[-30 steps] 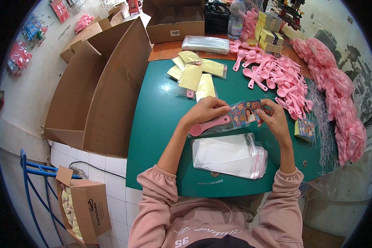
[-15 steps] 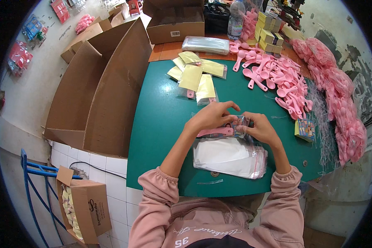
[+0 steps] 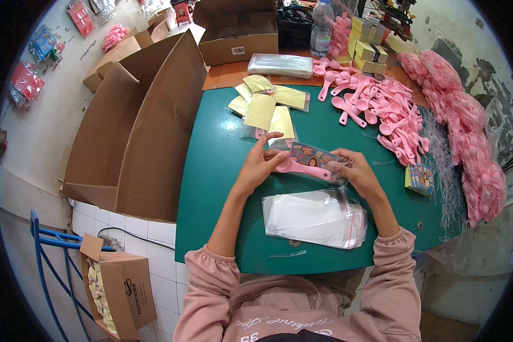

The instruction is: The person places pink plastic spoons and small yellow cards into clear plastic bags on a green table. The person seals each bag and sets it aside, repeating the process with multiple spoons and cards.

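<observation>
Hands meet over the middle of the green table (image 3: 222,171) in the head view, both closed on one small packet: a pink plastic mirror (image 3: 302,167) with a printed card (image 3: 312,156) lying against it, inside a clear sleeve. The left hand (image 3: 260,165) pinches the round pink end between thumb and fingers; the right hand (image 3: 356,174) grips the sleeve's other end, fingers curled over it. The packet is held just above the table, tilted slightly down to the right. Just below it lies a stack of clear plastic bags (image 3: 316,218) on the near part of the table. Beyond the hands lie yellow backing cards (image 3: 266,107), and to the right a heap of loose pink mirrors (image 3: 382,108) spreads toward the far edge. A small stack of printed cards (image 3: 420,178) sits near the right hand. Large open cardboard boxes (image 3: 137,131) stand left of the table.
</observation>
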{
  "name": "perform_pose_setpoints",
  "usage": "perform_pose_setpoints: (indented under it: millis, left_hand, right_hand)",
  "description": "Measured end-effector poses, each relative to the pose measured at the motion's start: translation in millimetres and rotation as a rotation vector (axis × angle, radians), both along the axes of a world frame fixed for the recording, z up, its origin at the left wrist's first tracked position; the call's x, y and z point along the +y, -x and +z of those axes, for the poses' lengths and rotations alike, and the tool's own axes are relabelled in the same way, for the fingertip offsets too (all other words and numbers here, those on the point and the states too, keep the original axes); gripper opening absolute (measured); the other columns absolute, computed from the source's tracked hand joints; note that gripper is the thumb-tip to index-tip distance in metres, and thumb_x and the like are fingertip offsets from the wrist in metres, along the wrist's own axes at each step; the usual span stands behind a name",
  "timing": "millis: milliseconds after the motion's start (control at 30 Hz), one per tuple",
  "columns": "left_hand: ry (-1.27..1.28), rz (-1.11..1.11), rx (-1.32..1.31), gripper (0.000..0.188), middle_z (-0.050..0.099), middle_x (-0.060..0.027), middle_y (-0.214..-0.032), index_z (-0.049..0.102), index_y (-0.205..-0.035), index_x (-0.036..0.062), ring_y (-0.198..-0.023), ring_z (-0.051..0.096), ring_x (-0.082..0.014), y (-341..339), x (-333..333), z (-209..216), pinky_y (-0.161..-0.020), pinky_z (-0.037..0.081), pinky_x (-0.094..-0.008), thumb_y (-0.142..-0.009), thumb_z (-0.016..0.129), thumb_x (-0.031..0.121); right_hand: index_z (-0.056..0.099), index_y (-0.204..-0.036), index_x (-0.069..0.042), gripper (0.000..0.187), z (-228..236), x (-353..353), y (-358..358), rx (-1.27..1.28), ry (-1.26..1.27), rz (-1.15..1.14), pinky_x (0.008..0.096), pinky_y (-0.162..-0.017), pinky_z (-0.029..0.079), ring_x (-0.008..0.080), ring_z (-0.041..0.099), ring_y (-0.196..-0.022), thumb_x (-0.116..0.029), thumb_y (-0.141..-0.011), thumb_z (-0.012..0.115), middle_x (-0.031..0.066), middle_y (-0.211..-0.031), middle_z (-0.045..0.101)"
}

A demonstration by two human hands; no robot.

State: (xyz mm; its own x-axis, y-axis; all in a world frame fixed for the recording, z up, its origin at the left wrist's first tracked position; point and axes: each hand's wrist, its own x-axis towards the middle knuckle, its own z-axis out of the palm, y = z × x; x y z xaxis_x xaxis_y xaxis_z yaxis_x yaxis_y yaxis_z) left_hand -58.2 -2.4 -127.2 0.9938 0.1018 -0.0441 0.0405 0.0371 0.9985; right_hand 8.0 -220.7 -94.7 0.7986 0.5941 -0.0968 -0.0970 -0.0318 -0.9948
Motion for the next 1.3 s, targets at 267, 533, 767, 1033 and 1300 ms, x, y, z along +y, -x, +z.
perform_pose_setpoints:
  millis: [267,533,767,1033,1300]
  left_hand:
    - [0.075,-0.251,0.019,0.042,0.063,-0.0100,-0.089,0.046,-0.115,-0.0009,-0.077,0.059,-0.0112,-15,-13,-3,-0.068,0.050,-0.0231,-0.082,0.062,0.018]
    - [-0.110,-0.025,-0.151,0.040,0.060,-0.0129,-0.096,0.044,-0.115,0.0013,-0.083,0.060,-0.0149,-17,-24,-6,-0.070,0.051,-0.0249,-0.083,0.059,0.020]
    - [0.334,-0.313,0.182,0.040,0.056,-0.0170,-0.104,0.034,-0.124,0.0016,-0.095,0.058,-0.0206,-9,-25,4,-0.078,0.050,-0.0293,-0.089,0.049,0.016]
    - [0.104,-0.293,0.126,0.041,0.059,-0.0161,-0.100,0.031,-0.128,0.0060,-0.094,0.059,-0.0198,-14,-34,-6,-0.079,0.050,-0.0293,-0.089,0.045,0.008]
    - [0.219,-0.288,0.178,0.045,0.059,-0.0183,-0.098,0.034,-0.127,0.0056,-0.090,0.061,-0.0204,-9,-30,6,-0.076,0.052,-0.0286,-0.086,0.051,0.008]
  right_hand:
    - [0.060,-0.086,0.001,0.017,-28,-20,-22,-0.059,-0.032,-0.017,0.0159,-0.051,0.037,0.0037,0.048,-0.059,-0.013,-0.077,0.065,0.0007,-0.073,0.059]
    - [0.062,-0.091,0.000,0.019,-16,-26,-25,-0.273,0.032,-0.175,0.0197,-0.057,0.040,0.0065,0.052,-0.065,-0.013,-0.077,0.064,0.0014,-0.077,0.061]
    - [0.062,-0.099,-0.005,0.029,-8,1,-2,-1.036,0.299,-0.132,0.0329,-0.075,0.046,0.0249,0.057,-0.087,-0.012,-0.072,0.065,0.0134,-0.101,0.059]
    - [0.057,-0.104,-0.003,0.028,-37,3,-8,-0.929,0.496,-0.243,0.0377,-0.088,0.039,0.0309,0.049,-0.102,-0.013,-0.078,0.058,0.0174,-0.113,0.051]
    - [0.057,-0.091,-0.006,0.020,-11,10,12,-0.951,0.409,-0.018,0.0390,-0.083,0.036,0.0278,0.047,-0.097,-0.011,-0.073,0.062,0.0116,-0.101,0.051]
